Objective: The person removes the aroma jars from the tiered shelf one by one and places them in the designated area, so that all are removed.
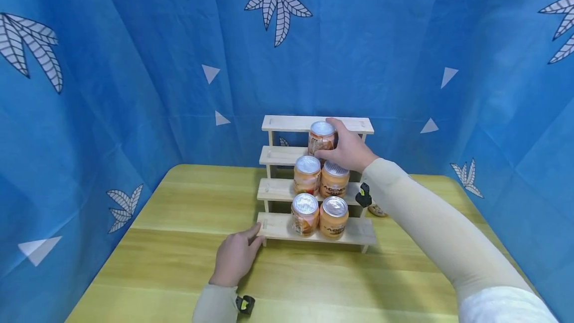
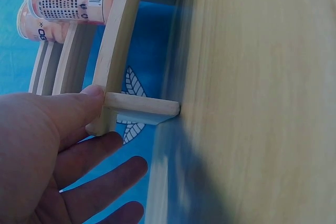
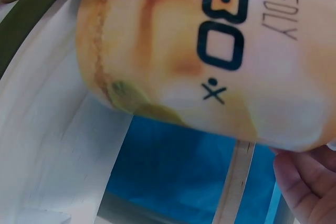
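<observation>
While the left hand (image 1: 235,258) is pinching the shelf (image 1: 279,226), maybe against wobbles, the right hand (image 1: 352,147) is gripping a can (image 1: 321,139) near the upper steps (image 1: 283,155); four more cans (image 1: 305,215) are standing below.

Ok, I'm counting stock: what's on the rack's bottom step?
Two cans stand side by side on the bottom step. The patches under their bases are covered and cannot be seen.
</observation>
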`<state>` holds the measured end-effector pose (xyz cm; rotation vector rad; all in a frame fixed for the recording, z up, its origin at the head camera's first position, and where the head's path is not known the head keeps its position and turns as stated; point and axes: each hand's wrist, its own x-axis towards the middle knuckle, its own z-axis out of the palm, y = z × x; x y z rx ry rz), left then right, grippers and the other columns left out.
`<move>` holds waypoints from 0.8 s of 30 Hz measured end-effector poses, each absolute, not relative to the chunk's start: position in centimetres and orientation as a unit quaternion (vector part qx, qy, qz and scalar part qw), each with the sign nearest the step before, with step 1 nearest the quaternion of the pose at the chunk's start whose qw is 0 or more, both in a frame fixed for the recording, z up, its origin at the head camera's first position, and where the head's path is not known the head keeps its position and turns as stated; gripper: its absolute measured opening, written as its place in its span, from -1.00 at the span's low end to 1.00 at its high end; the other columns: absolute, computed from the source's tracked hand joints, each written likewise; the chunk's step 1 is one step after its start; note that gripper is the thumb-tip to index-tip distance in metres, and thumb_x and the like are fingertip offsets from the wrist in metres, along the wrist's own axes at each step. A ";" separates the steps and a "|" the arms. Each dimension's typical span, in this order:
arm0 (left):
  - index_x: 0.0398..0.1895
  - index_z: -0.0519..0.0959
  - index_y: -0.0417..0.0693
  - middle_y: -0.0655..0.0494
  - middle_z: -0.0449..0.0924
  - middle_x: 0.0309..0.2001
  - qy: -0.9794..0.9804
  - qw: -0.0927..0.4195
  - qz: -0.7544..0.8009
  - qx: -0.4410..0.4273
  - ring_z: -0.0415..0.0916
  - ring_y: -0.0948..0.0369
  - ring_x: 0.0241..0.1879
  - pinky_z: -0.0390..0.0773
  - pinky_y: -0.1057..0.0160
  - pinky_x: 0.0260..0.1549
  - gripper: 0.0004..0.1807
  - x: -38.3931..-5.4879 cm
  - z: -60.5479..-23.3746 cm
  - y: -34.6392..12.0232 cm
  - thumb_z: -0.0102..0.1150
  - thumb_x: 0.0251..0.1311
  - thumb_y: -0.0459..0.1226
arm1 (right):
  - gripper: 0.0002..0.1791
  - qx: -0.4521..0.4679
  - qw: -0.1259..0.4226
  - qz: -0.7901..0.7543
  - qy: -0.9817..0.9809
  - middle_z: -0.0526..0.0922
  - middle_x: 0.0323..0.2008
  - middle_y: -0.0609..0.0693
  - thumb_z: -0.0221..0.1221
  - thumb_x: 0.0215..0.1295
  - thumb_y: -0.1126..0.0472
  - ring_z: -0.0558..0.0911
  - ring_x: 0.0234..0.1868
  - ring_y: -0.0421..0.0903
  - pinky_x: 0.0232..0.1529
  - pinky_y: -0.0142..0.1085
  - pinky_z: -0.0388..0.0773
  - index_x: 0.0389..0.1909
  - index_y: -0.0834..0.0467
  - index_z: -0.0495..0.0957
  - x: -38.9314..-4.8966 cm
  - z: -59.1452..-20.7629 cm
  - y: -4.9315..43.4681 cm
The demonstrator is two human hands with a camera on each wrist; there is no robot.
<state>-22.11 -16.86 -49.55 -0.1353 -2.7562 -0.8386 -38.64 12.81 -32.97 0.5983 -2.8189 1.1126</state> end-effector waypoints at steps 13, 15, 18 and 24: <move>0.24 0.61 0.02 -0.11 0.61 0.16 -0.949 0.113 -0.292 -0.039 0.07 0.30 -0.79 0.23 0.29 -0.74 -0.54 -22.0 -49.7 -16.6 0.29 0.32 -0.05 | 0.10 0.176 0.041 0.359 -0.916 0.45 0.29 0.18 0.41 0.22 -0.07 0.56 0.19 0.15 0.10 0.11 0.56 0.60 -0.03 -0.08 -38.5 -32.9 14.6; 0.24 0.60 0.03 -0.12 0.61 0.15 -0.949 0.115 -0.291 -0.040 0.05 0.31 -0.81 0.23 0.30 -0.76 -0.54 -22.0 -49.8 -16.6 0.28 0.33 -0.05 | 0.09 0.177 0.047 0.362 -0.914 0.45 0.27 0.18 0.41 0.22 -0.06 0.56 0.19 0.15 0.10 0.10 0.56 0.60 0.00 -0.08 -38.6 -32.9 15.0; 0.24 0.61 0.03 -0.15 0.62 0.14 -0.948 0.120 -0.291 -0.041 0.06 0.31 -0.81 0.23 0.30 -0.76 -0.54 -22.0 -49.8 -16.7 0.28 0.33 -0.05 | 0.10 0.175 0.052 0.364 -0.914 0.45 0.28 0.18 0.41 0.22 -0.07 0.56 0.19 0.15 0.10 0.10 0.56 0.60 0.02 -0.08 -38.6 -32.7 15.8; 0.23 0.61 0.02 -0.14 0.61 0.15 -0.947 0.126 -0.291 -0.042 0.04 0.33 -0.83 0.24 0.31 -0.77 -0.54 -22.2 -49.7 -16.7 0.29 0.32 -0.05 | 0.11 0.158 0.063 0.358 -0.918 0.45 0.30 0.21 0.39 0.23 -0.12 0.56 0.20 0.17 0.10 0.12 0.56 0.61 0.00 -0.11 -38.3 -32.5 17.6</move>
